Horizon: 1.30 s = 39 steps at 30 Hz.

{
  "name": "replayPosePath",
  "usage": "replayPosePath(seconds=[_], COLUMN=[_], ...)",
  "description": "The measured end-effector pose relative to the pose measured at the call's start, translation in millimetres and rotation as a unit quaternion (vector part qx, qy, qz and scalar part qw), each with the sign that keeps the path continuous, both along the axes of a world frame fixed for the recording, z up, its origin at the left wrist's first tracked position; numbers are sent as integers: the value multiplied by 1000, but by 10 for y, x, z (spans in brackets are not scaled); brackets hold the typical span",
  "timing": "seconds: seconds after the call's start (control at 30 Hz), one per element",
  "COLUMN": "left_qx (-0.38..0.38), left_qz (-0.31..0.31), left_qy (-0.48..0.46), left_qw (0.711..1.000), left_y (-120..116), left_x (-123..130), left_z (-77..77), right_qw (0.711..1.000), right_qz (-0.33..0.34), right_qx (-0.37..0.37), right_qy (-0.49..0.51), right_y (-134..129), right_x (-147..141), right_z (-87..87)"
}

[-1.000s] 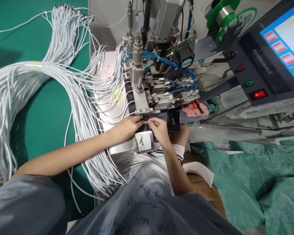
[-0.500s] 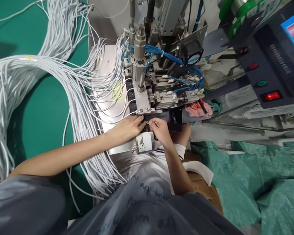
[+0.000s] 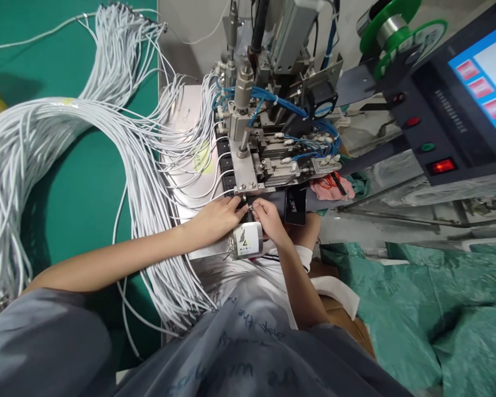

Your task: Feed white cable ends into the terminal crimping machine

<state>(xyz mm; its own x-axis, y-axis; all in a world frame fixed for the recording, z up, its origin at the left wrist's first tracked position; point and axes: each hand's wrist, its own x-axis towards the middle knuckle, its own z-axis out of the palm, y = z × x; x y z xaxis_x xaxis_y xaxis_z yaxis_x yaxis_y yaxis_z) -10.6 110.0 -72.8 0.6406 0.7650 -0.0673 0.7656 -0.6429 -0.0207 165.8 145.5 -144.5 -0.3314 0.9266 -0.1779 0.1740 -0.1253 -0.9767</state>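
In the head view my left hand lies at the near end of the machine, its fingers closed together at a black fixture block. What those fingers hold is hidden. My right hand faces it with thumb and forefinger pinched on a small metal connector, close to the left thumb. Just above both hands sits the machine's metal clamp plate. White cables run from the left into a row of black blocks beside it. Below the hands is a clear box with a white label.
Large bundles of white cables spread over the green table. A dark phone-like slab and a pink cloth lie right of the hands. A control panel and green spool stand at upper right.
The view has shifted slightly, showing more of the panel's screen. My hands stay together at the fixture, with only slight finger movement.
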Motion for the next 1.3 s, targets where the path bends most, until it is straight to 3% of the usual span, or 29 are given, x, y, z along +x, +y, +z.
replayPosePath(seconds=[0.13, 0.23, 0.3, 0.4, 0.5, 0.57, 0.8, 1.3], left_qx=[-37, -40, -39, -34, -33, -36, -37, -20], left_qz=[52, 66, 72, 106, 150, 163, 172, 157], left_qy=[25, 29, 38, 72, 102, 107, 110, 121], left_qw=[998, 997, 996, 991, 983, 980, 978, 980], left_y=[-56, -84, -97, -105, -104, -103, -105, -147], left_x=[-17, -23, -27, -41, -63, -74, -80, -102], left_z=[128, 204, 229, 218, 173, 150, 155, 137], right_qw=[998, 987, 961, 901, 834, 814, 802, 812], right_qz=[7, -67, -157, -271, -283, -241, -211, -223], right_qx=[53, 94, 118, 131, 84, 55, 75, 77], right_qy=[-31, -116, -194, -313, -466, -525, -553, -533], right_y=[-15, 30, 92, 191, 245, 254, 265, 222], right_x=[-1, 130, 326, 700, 967, 1026, 916, 944], right_z=[-76, -131, -159, -196, -269, -343, -518, -528])
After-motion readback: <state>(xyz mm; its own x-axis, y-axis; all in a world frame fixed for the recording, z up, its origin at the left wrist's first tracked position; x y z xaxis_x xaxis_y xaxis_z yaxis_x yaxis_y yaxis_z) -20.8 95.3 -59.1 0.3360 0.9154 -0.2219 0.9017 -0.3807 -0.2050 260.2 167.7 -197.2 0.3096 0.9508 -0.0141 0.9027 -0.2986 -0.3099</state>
